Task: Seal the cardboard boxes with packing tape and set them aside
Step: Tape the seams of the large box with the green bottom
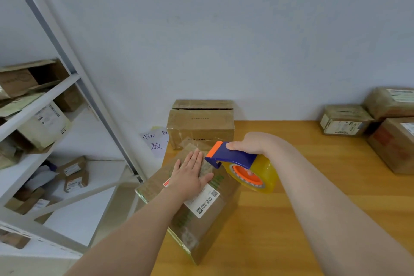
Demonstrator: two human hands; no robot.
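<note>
The box [197, 219] being worked on carries a white label [205, 203] with a QR code and lines of small Chinese print too fine to read, a small red sticker [167, 184] beside the wrist, and green lettering along its top that is blurred. Just behind it stands a second box [200, 125], its top flap slightly raised, with faint print on its front of which only "PA" and "E" can be made out. A paper note [155, 143] at that box's left bears handwritten Chinese characters, among them 临 and 放. The near box lies at an angle on the left end of a wooden table [313, 197], one corner over the table's edge. More labelled boxes [346, 120] sit well apart at the table's far right, and a white metal shelf [44, 101] on the left holds other cartons. The left hand [190, 175] lies flat on the near box's top, fingers straight and together, pressing down. The right hand [248, 144] has its fingers wrapped round the blue handle of a tape dispenser [233, 159], its yellowish tape roll [257, 175] hanging over the box's right edge, its nose just beside the left fingertips.
</note>
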